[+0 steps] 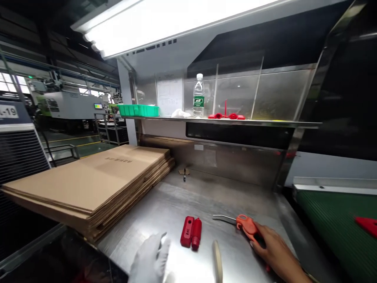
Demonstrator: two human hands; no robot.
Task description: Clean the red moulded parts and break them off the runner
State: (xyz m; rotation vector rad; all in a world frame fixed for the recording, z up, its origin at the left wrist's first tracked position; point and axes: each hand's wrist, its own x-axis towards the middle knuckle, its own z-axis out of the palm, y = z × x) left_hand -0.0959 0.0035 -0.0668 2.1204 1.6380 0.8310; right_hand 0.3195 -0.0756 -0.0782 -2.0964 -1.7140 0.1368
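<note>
Steel workbench [176, 204] under bright light, both hands low at its near edge. Left hand [150, 257], in a white glove, lies flat on the metal with its fingers loosely together, holding nothing. Just to its right sit two red plastic parts [191, 232], touching side by side, one boxy and one rounded. Right hand [272, 247], bare, is wrapped around the handle of an orange air blow gun [246, 226]; the gun's thin metal nozzle [224, 218] juts out to the left of that hand, toward the red parts but clear of them. Between the hands, nearer the right one, a pale narrow strip [217, 259] lies on the bench; what it is I cannot tell. Beyond the left hand and off to its left, a thick stack of flattened cardboard boxes [94, 181] overhangs the bench edge. Far past both hands, on the raised shelf [265, 123], stand a water bottle [199, 96], a green tray [138, 110] and some red pieces [226, 115]. Out to the right of the right hand, a green conveyor belt [335, 228] carries a red item [367, 225].
</note>
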